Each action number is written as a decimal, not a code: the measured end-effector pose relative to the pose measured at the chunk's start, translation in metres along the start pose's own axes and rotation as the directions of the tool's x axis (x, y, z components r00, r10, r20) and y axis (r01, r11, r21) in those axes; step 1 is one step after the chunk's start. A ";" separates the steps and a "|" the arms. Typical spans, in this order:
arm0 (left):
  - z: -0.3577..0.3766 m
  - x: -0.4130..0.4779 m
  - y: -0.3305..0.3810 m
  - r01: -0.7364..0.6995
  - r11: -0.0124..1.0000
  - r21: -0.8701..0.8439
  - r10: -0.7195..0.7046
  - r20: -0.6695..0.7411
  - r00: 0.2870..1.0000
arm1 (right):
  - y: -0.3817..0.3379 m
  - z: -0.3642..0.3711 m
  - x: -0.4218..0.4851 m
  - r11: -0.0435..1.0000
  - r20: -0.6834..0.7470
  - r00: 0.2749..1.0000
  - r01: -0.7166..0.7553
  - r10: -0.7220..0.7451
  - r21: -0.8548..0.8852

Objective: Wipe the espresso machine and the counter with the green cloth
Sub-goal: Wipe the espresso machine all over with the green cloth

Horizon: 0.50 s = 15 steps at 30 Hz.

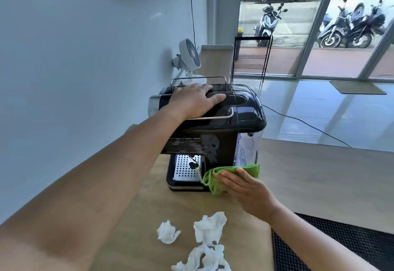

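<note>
1. Left hand (193, 100): palm down on the top of the espresso machine (245, 111), fingers straight and slightly spread, thumb out to the side. It grips nothing.
2. Right hand (247, 189): fingers straight and close together, pressing the green cloth (252, 169) against the machine's lower side wall. No finger curls round the cloth.
3. Green cloth: bunched at the foot of the machine, at 5 o'clock from the left hand. Cannot tell whether its lower edge touches the counter (309, 175).
4. Espresso machine: black, upright on the wooden counter. The perforated drip tray (185, 168) is at 9 o'clock from the cloth, the clear water tank (248, 149) at 12 o'clock, just above it.
5. Crumpled white tissues (210, 228) lie on the counter at 6 o'clock from the machine, apart from it.
6. Black mat (341, 247): at 4 o'clock from the right hand.
7. White fan (190, 54): at 12 o'clock beyond the machine, by the wall. Black wire rack (251, 57): at 1 o'clock.
8. Dark cable (309, 124): runs from the machine toward 3 o'clock.
</note>
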<state>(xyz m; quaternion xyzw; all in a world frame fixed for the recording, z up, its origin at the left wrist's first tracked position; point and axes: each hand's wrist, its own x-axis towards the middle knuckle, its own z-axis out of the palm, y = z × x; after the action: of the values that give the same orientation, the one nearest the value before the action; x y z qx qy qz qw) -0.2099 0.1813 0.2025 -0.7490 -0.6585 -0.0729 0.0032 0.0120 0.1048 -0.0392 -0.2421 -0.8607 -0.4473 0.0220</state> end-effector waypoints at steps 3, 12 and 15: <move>0.000 0.000 0.001 0.016 1.000 -0.007 -0.016 -0.001 1.000 | 0.033 -0.027 0.039 0.952 -0.285 0.908 -0.294 0.306 0.086; 0.002 -0.001 0.000 0.022 1.000 0.006 -0.022 0.004 1.000 | -0.026 0.024 0.011 0.993 0.035 0.996 0.075 -0.079 0.089; 0.003 0.001 0.000 0.030 0.999 0.011 -0.030 0.003 1.000 | -0.034 0.018 0.027 0.969 0.085 0.969 0.221 -0.230 0.107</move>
<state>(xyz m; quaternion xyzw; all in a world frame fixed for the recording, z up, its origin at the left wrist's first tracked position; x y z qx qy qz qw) -0.2097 0.1826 0.2001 -0.7390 -0.6702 -0.0681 0.0050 -0.0235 0.1136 -0.0690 -0.1625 -0.9034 -0.3923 -0.0588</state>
